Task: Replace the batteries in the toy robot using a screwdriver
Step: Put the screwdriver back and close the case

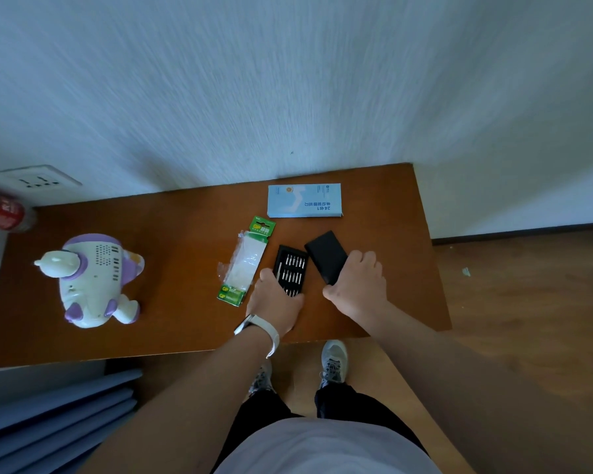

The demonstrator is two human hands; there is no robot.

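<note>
1. Progress: early stage. The screwdriver bit tray [291, 271] lies out of its black cover [326, 256].
2. The left hand [274, 302] grips the tray's near end; the right hand [356, 282] clasps the cover.
3. The toy robot [93, 278] lies at the left of the tabletop [185, 234], well apart from both hands.
4. The GP battery pack [245, 265] lies just beside the tray; whether it is opened cannot be told.
5. Remaining: unscrewing, battery swap, closing.

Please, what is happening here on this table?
A person has a screwdriver kit open. The left grip holds the bit tray, and the right grip holds its black cover, apart beside it. The battery pack lies left of the tray, and the toy robot lies untouched farther left on the table.
</note>
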